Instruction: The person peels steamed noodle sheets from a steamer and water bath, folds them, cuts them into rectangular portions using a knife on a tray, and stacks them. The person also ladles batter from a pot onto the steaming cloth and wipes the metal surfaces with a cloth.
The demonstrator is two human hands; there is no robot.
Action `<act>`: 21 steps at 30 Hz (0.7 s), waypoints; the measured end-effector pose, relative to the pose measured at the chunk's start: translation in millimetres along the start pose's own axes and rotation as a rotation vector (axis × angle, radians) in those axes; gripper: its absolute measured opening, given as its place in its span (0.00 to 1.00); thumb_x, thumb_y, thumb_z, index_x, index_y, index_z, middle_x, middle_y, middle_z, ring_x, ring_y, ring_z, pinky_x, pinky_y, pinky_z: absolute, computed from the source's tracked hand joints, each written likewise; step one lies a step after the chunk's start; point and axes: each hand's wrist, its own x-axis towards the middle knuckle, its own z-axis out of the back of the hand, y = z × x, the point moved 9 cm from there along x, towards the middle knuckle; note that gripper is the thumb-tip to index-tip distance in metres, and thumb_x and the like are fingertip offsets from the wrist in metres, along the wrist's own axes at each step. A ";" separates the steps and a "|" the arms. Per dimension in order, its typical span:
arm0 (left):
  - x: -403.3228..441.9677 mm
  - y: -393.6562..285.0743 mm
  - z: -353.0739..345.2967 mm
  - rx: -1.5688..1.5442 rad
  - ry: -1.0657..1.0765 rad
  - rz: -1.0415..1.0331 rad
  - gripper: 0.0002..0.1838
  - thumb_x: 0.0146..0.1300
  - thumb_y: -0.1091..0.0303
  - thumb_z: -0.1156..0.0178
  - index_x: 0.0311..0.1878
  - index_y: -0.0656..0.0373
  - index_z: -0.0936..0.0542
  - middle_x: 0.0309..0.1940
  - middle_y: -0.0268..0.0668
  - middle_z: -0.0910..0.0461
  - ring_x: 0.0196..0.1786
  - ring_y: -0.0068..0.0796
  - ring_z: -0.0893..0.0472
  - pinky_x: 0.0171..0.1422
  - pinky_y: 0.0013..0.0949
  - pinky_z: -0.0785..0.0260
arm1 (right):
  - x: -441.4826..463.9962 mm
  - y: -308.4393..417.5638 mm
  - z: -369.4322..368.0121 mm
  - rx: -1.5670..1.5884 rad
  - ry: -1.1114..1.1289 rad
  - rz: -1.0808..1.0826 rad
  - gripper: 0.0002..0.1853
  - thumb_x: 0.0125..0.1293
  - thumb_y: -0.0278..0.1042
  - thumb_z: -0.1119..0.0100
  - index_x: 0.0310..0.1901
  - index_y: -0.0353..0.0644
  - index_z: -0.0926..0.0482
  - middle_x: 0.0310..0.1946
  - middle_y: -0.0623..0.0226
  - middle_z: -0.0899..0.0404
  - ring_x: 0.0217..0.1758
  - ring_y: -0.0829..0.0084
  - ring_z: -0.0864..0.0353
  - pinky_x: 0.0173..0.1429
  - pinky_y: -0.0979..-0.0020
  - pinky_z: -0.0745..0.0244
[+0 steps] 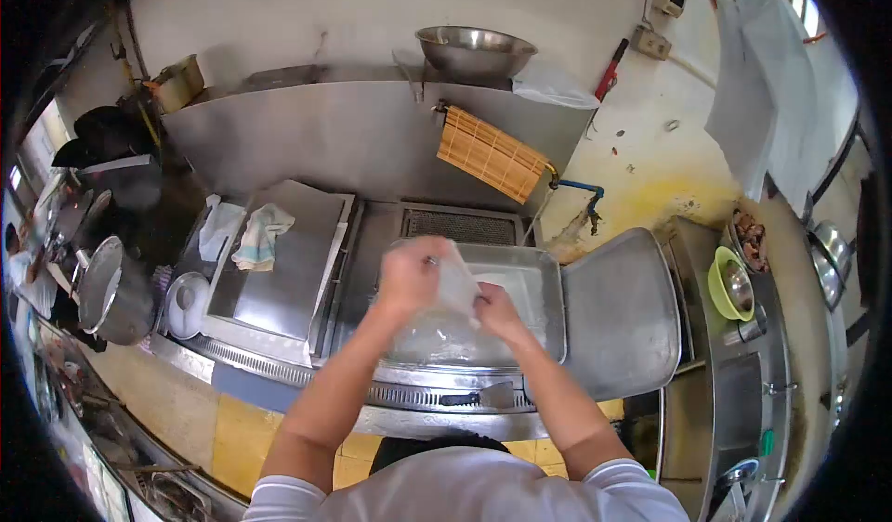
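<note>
Over a rectangular metal tray (557, 313) my two hands hold a thin, whitish, floppy sheet (456, 282); whether it is plastic, cloth or something else I cannot make out. My left hand (411, 271) is closed on its upper left part, the fingers slightly blurred. Lower down, my right hand (496, 307) pinches the sheet's right edge. Shiny, wet-looking, pale contents lie in the tray, partly hidden by my hands and forearms. To the right of the tray leans or lies a broad metal lid (621, 308).
A scraper (497, 395) lies on the front ledge. Left of the tray, a cloth (264, 238) rests on a steel cover (279, 290), near a large pot (116, 290). A bamboo mat (492, 154) hangs behind. A steel bowl (476, 51) sits above; a green bowl (730, 283) stands right.
</note>
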 end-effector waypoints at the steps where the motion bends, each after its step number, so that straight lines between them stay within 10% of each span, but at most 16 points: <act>1: 6.6 12.8 16.2 -0.029 -0.073 0.127 0.14 0.62 0.85 0.39 0.46 0.62 0.11 0.45 0.42 0.09 0.48 0.31 0.11 0.56 0.33 0.20 | 11.0 -42.2 17.3 -0.189 -0.017 0.029 0.13 0.63 0.25 0.43 0.47 0.31 0.16 0.34 0.62 0.14 0.39 0.72 0.17 0.46 0.66 0.22; 5: 13.7 9.3 61.4 0.007 -0.290 0.017 0.07 0.64 0.77 0.34 0.44 0.62 0.11 0.42 0.48 0.10 0.44 0.37 0.10 0.53 0.37 0.19 | 5.7 -107.0 88.3 -0.535 -0.064 0.007 0.12 0.62 0.26 0.41 0.45 0.33 0.15 0.37 0.54 0.11 0.42 0.62 0.13 0.48 0.61 0.21; 11: -8.9 -50.3 -41.8 0.226 0.068 -0.114 0.10 0.61 0.75 0.34 0.44 0.53 0.09 0.45 0.41 0.10 0.46 0.44 0.11 0.52 0.41 0.17 | 6.0 96.5 20.4 0.100 -0.073 0.318 0.13 0.63 0.27 0.41 0.46 0.33 0.14 0.39 0.52 0.11 0.45 0.63 0.13 0.51 0.59 0.20; 18: 7.9 -18.8 77.8 0.222 -0.265 0.174 0.15 0.55 0.83 0.37 0.44 0.59 0.10 0.43 0.46 0.10 0.45 0.44 0.10 0.53 0.41 0.18 | -0.5 -59.3 72.5 -0.383 -0.074 -0.002 0.10 0.60 0.26 0.43 0.41 0.38 0.13 0.34 0.50 0.13 0.41 0.58 0.13 0.46 0.57 0.23; 21: -19.3 2.4 29.3 0.287 -0.144 0.023 0.15 0.55 0.82 0.37 0.44 0.58 0.11 0.44 0.46 0.11 0.46 0.46 0.10 0.54 0.43 0.18 | 9.8 -52.4 69.2 -0.525 -0.032 0.199 0.13 0.60 0.28 0.40 0.45 0.37 0.14 0.39 0.51 0.12 0.47 0.52 0.12 0.52 0.57 0.21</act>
